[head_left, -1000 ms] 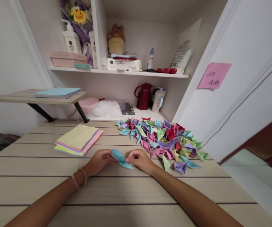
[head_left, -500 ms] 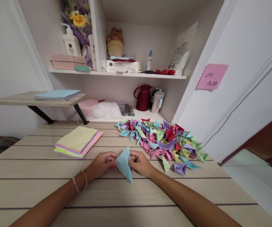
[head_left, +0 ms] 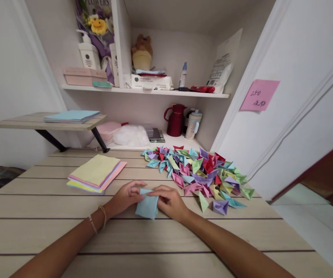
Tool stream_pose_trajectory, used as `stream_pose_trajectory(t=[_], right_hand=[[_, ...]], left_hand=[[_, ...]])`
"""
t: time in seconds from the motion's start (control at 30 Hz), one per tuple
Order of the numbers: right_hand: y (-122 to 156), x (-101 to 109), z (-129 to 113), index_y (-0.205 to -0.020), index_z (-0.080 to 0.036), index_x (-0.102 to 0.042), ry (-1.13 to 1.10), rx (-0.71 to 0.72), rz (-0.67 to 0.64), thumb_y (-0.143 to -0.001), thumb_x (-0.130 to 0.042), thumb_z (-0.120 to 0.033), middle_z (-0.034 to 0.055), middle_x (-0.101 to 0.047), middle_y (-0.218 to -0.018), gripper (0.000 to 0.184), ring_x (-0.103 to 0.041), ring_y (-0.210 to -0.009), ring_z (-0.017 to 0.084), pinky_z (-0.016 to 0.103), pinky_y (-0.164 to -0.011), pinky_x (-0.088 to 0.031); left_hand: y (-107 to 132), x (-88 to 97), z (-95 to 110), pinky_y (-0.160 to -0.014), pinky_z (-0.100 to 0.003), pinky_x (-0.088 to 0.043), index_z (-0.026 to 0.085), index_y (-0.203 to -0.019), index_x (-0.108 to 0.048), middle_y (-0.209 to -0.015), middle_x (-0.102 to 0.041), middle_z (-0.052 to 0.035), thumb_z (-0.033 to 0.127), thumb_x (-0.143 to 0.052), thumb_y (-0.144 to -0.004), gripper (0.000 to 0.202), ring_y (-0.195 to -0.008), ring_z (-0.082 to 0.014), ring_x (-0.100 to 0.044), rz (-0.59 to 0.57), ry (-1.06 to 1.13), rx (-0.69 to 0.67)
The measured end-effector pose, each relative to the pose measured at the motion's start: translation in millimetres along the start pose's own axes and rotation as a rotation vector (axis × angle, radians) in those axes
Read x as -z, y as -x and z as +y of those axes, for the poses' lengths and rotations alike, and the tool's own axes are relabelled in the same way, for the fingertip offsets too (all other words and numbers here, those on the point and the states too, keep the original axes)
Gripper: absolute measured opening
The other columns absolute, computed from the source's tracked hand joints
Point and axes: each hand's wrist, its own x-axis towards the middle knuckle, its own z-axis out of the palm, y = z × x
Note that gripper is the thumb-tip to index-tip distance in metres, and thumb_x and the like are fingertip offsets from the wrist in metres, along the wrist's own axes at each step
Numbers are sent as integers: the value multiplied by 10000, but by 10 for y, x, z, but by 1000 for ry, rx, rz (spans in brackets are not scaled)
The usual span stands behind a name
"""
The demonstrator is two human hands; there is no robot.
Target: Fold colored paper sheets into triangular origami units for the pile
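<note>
A light blue folded paper (head_left: 147,207), now roughly square in outline, is held between both hands just above the slatted table. My left hand (head_left: 127,199) pinches its left edge between thumb and fingers. On the other side, my right hand (head_left: 170,201) grips the upper right part, with its index finger lying along the top edge. The fingertips behind the paper are hidden. To the right of my right hand lies a heap of small folded paper boats (head_left: 197,170) in many colours, a purple boat (head_left: 220,207) at its near edge.
Left of my hands lies a stack of coloured paper sheets (head_left: 95,172). Light blue sheets (head_left: 71,115) rest on a small raised shelf (head_left: 16,122). A dark red jug (head_left: 175,120) and a pale cup (head_left: 193,124) stand at the back, below a loaded shelf (head_left: 117,90).
The blue paper has gone from a pointed, diamond-like shape to a smaller square one. My right index finger has moved across its top edge.
</note>
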Motion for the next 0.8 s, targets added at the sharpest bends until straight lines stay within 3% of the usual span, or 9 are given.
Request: stream_pose_trajectory(t=[0.17,0.33,0.43,0.53,0.8], right_hand=[[-19,-3,10,-968,-217,-673,-83,-49,-120,-684,-615,-152,47,-616,-867,297,-512,-568,92,188,-488,-396],[-47,14,27,-943,-210,-684,-135,-186,-11,-684,-666,-285,63,-608,-879,270,-499,-553,98,206,-474,-380],[-54,16,53,-935,-201,-685,-172,-248,43,-670,-682,-344,63,-597,-868,301,-481,-534,90,209,-474,-371],[-55,14,63,-936,-199,-682,-203,-269,29,-654,-697,-352,56,-587,-865,321,-481,-542,88,210,-485,-369],[-56,10,56,-885,-184,-678,-249,-303,28,-651,-692,-394,36,-588,-785,315,-454,-541,93,203,-472,-344]], left_hand=[[-11,23,-46,-472,-175,-373,203,-904,-427,-647,-592,44,331,-669,-677,356,-505,-89,-542,84,58,-23],[-15,73,-68,-534,-193,-402,151,-772,-520,-641,-590,24,298,-682,-666,243,-565,-88,-538,52,45,-104],[0,68,-84,-636,-247,-447,130,-812,-576,-722,-639,-16,232,-749,-576,310,-685,-139,-590,-30,57,-49],[12,47,-102,-651,-263,-462,131,-864,-589,-737,-653,-20,192,-761,-551,362,-691,-146,-602,-34,61,-21],[14,24,-38,-607,-246,-461,135,-744,-649,-697,-631,-7,338,-609,-718,208,-650,-139,-567,101,-112,-71]])
